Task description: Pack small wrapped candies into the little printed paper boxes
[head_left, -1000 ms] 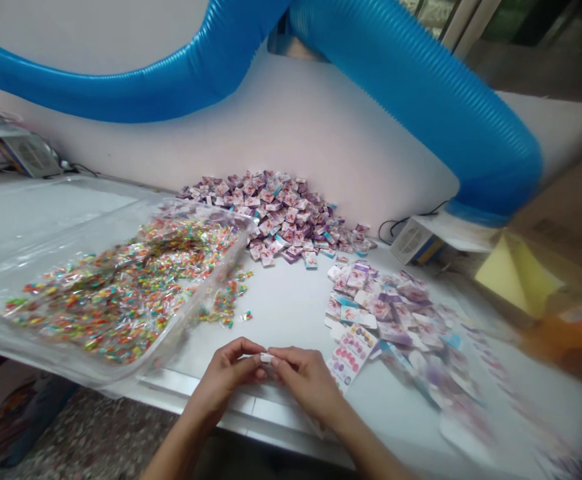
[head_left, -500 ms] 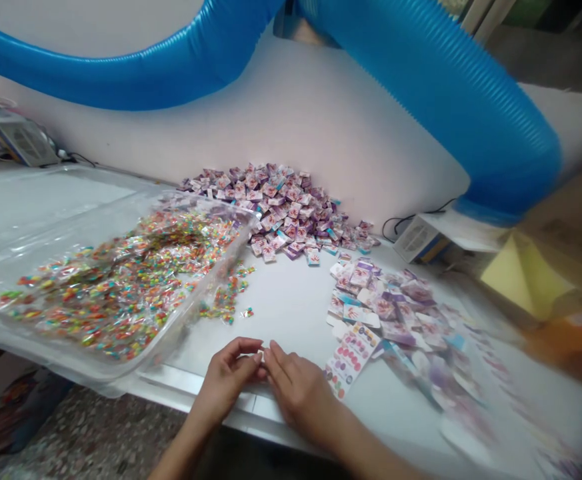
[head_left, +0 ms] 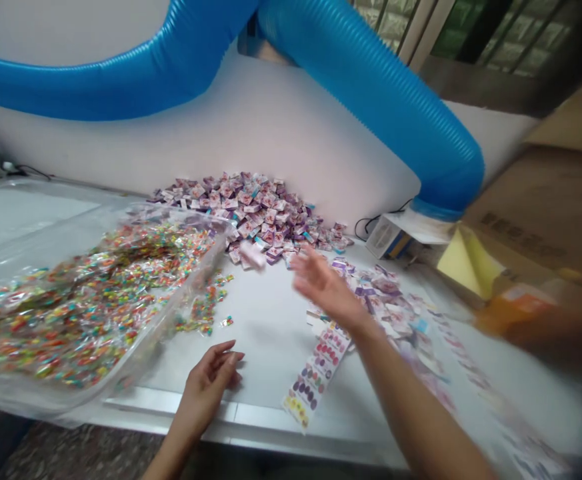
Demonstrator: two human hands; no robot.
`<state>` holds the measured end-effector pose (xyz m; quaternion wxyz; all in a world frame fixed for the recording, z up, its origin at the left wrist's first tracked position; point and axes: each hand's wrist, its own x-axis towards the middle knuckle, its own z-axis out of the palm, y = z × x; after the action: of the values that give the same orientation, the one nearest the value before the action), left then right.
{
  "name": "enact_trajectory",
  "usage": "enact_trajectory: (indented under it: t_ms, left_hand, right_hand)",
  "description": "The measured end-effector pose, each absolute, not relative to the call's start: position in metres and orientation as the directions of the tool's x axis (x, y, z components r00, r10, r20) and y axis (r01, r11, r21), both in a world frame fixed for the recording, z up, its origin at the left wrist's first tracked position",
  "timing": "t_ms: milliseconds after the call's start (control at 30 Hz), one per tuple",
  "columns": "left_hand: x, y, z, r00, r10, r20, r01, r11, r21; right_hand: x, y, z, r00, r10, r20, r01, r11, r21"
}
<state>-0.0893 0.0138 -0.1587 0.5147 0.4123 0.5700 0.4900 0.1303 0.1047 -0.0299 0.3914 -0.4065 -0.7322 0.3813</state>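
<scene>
At the far left, a transparent plastic tray [head_left: 121, 280] heaped with small, multicoloured cellophane packets [head_left: 81, 313] sits at an angle, its near corner overhanging the metal-trimmed front edge of the white tabletop [head_left: 265, 353]. Just past its right wall lies a small spill of the same packets [head_left: 202, 310]. The left hand [head_left: 205, 387] is open and empty, fingers loosely curved, low over the tabletop near that front edge and just right of the tray's corner.

Behind the spill, a mound of purple-and-pink square sachets [head_left: 251, 213] rises against the pale wall. A blurred pale pink sachet [head_left: 252, 255] sits at its front edge, though whether it is lying or airborne cannot be told. A wide stretch of tabletop separates the two hands. The right hand [head_left: 325, 287] is empty, reaching forward with fingers spread toward that sachet, well apart from it. Below it, a card strip of coloured dots [head_left: 315, 377] lies slantwise, and loose printed cards [head_left: 385, 293] fan out to the right.
</scene>
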Motion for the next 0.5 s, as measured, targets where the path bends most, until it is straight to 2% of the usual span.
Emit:
enact_trajectory:
  t_ms: [33,100,200,300,400,500]
  left_hand:
    - [-0.089,0.014,-0.159,-0.14,0.973,-0.185,-0.012,0.185,0.983]
    - [-0.083,0.015,-0.157,-0.136,0.978,-0.156,0.101,0.171,0.98]
    - [-0.057,0.022,-0.149,-0.061,0.998,-0.018,0.407,0.042,0.912]
    - [-0.015,0.037,-0.14,0.113,0.986,0.125,0.648,-0.168,0.743]
    - [0.025,0.049,-0.137,0.315,0.946,0.081,0.759,-0.302,0.577]
    - [0.045,0.053,-0.142,0.37,0.928,0.036,0.768,-0.328,0.55]
  right_hand:
    - [0.142,0.106,-0.024,-0.246,0.914,0.323,0.282,0.386,-0.878]
    - [0.164,0.099,-0.029,-0.102,0.93,0.353,0.397,0.364,-0.842]
    - [0.19,0.069,-0.065,-0.16,0.962,0.222,0.634,0.273,-0.724]
    - [0.204,0.037,-0.106,-0.165,0.975,0.148,0.709,0.222,-0.669]
    - [0.211,0.02,-0.128,-0.153,0.973,0.172,0.733,0.228,-0.64]
    - [0.215,0.014,-0.139,-0.168,0.956,0.24,0.764,0.28,-0.581]
